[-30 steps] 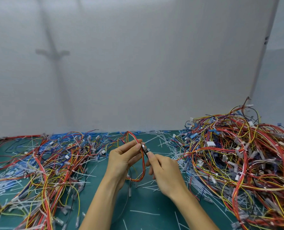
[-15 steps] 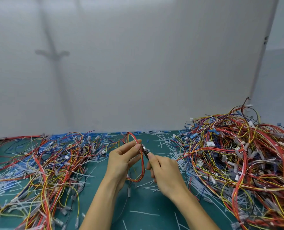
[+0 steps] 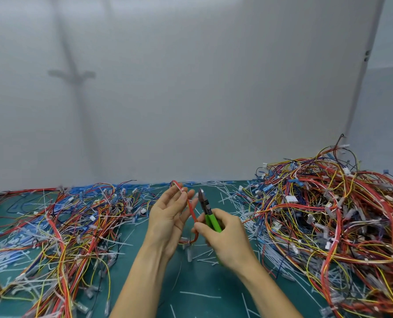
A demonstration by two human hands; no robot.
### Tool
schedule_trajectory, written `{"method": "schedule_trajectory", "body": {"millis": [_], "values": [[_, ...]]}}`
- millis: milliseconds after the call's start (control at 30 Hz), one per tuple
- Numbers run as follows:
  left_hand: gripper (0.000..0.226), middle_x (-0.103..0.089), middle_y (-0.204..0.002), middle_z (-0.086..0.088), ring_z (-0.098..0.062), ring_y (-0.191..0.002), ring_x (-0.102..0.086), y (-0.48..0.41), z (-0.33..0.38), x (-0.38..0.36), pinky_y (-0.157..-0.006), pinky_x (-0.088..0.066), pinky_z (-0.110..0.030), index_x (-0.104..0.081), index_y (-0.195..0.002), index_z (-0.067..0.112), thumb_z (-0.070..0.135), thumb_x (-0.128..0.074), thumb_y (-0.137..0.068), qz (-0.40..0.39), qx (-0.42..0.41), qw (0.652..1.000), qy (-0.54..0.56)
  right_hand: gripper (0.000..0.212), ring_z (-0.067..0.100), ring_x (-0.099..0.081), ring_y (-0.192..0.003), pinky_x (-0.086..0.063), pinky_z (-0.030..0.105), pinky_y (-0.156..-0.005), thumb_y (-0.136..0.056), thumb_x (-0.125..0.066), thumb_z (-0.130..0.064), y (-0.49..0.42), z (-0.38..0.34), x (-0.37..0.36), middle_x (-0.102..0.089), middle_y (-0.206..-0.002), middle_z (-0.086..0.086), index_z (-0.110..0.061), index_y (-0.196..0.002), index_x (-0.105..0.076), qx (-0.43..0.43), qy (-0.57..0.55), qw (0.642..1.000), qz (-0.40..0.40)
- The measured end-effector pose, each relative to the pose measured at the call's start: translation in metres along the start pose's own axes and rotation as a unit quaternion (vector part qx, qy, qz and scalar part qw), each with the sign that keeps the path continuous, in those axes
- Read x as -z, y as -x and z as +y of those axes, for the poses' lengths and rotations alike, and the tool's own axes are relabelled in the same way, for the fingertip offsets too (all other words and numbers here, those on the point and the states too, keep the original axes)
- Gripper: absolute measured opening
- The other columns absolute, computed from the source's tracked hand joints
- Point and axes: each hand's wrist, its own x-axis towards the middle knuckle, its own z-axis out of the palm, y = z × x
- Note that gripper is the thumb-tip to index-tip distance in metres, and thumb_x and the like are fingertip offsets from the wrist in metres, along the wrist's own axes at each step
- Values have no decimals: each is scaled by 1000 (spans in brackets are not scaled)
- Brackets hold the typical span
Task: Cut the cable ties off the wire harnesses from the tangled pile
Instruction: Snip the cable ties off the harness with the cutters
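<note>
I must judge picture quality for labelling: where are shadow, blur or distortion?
Head view: soft even light; a faint pole-shaped shadow on the white wall; right hand and green-handled cutters slightly motion-blurred; the wide-angle lens slants the wall corner at right.

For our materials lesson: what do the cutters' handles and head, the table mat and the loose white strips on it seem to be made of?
The cutters: smooth bright-green handles, probably plastic or rubber sleeves; dark grey head with dull sheen, likely steel. Mat: flat matt teal, perhaps rubber or vinyl. White strips: thin, stiff, likely nylon tie offcuts.
</note>
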Motion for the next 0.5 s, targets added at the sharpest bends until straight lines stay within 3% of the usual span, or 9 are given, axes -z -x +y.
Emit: {"method": "schedule_trajectory", "body": {"millis": [133,233,300,400,500], "values": [[34,-69,-95,-6,-17,-90,-69,0,0,7,-76,-60,-29,-67,-111,6,6,-72,-78,2,-4,988,-154,9,17,-59,-62,-53,41,-65,-83,-74,-13,1,-4,3,-72,-74,9,-18,-79,-67,16,-52,998,44],[13,-73,-91,-10,-22,-89,-70,3,-4,12,-72,-60,-29,-72,-99,8,15,-69,-88,-8,3,945,-326,8,15,-59,-61,-54,36,-60,-85,-72,-7,-1,-7,10,-72,-73,11,-14,-82,-69,12,-101,991,86],[16,-75,-88,-7,-20,-89,-71,4,-5,13,-71,-60,-29,-74,-93,12,25,-66,-90,-62,32,909,-411,7,12,-61,-61,-55,31,-60,-85,-71,-4,-4,-7,14,-72,-74,10,-11,-85,-70,11,-124,986,110],[19,-75,-91,-6,-8,-86,-67,7,-4,12,-74,-55,-29,-77,-93,17,33,-71,-87,-173,80,863,-468,10,9,-68,-64,-54,22,-58,-86,-69,0,-6,-6,17,-75,-76,5,-10,-89,-70,11,-155,979,128],[17,-72,-84,-13,-8,-75,-61,7,-7,10,-67,-49,-22,-76,-95,10,23,-76,-83,-188,75,859,-471,14,11,-73,-75,-55,21,-60,-87,-67,3,-7,-6,18,-76,-83,6,-10,-92,-69,11,-173,976,133]]}}
